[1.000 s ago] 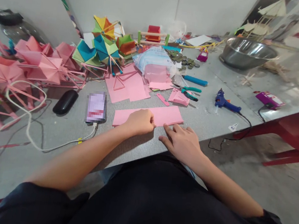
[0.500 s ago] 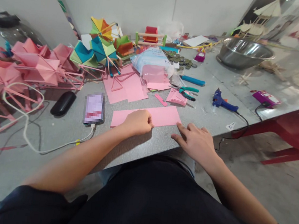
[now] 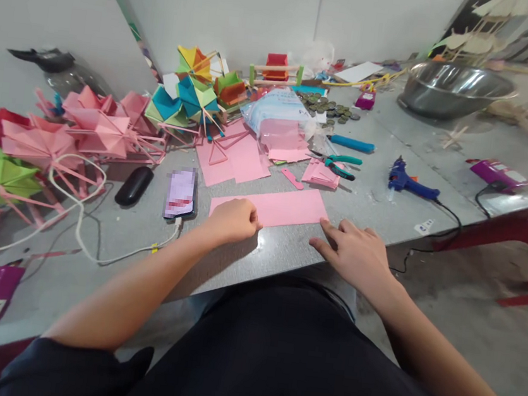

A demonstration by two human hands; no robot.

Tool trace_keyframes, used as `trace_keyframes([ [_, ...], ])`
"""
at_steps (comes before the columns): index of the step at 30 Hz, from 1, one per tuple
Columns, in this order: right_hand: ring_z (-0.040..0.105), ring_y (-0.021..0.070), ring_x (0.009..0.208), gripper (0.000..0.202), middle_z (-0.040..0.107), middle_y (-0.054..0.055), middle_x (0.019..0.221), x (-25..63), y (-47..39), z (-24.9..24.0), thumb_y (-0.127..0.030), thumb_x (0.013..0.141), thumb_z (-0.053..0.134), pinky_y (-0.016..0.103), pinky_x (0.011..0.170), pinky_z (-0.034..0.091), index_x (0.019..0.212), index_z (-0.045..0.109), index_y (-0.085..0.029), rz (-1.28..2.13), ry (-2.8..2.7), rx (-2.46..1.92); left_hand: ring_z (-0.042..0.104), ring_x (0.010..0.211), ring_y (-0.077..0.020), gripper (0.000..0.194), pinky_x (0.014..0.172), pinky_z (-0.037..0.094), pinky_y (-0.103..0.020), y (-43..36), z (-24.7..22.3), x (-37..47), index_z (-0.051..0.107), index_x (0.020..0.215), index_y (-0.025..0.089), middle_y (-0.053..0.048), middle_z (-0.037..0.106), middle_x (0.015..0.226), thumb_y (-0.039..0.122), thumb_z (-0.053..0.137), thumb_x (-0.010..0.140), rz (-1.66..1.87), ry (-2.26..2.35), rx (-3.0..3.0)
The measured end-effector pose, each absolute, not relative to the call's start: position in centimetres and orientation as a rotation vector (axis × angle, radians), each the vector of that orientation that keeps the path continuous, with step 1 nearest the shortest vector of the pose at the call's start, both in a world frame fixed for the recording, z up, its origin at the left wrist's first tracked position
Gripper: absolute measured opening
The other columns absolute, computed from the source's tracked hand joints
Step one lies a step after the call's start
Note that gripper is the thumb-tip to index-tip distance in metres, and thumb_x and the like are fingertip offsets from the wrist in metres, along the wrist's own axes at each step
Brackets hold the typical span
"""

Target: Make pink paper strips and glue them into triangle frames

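Note:
A long strip of pink paper (image 3: pixel 289 208) lies flat along the front of the table, seemingly folded. My left hand (image 3: pixel 234 220) is curled into a fist and rests on the near edge of the strip, left of its middle, covering part of it. Nothing shows in that fist. My right hand (image 3: pixel 356 250) has its fingers apart, the index fingertip touching the strip's near right corner and the thumb reaching toward the left. Just beyond the strip are a small pink cutter (image 3: pixel 291 178) and a stack of small pink paper pieces (image 3: pixel 320 174).
Green-handled pliers (image 3: pixel 341 164), a blue glue gun (image 3: pixel 411 182) and a steel bowl (image 3: pixel 457 96) lie to the right. At left are a charging phone (image 3: pixel 181 194), a black case (image 3: pixel 134 186) and pink paper-and-stick models (image 3: pixel 104 132). Pink sheets (image 3: pixel 230 159) lie behind.
My left fist has slid left along the near edge of the pink paper. My right fingertip stays at its right corner. The view has turned slightly left.

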State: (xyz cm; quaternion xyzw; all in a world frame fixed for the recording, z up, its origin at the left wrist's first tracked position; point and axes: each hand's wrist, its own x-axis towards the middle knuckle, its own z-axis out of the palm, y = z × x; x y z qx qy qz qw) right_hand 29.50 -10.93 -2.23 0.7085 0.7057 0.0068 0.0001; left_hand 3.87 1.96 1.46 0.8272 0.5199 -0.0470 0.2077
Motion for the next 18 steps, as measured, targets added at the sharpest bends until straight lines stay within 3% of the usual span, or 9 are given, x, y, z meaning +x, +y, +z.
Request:
trace_keyframes([
  [18,0.071,0.0278,0.095,0.055,0.076,0.011,0.113,29.5,-10.7,-2.0,-0.057,0.111,0.041,0.037,0.08,0.038,0.149,0.066,-0.025,-0.021,2.196,2.271,0.071,0.08,-0.0248,0.02,0.066,0.039,-0.032,1.7,2.2,-1.9,0.07,0.074,0.021,-0.008,0.079,0.085,0.032,0.066,0.09,-0.264,1.621,2.264],
])
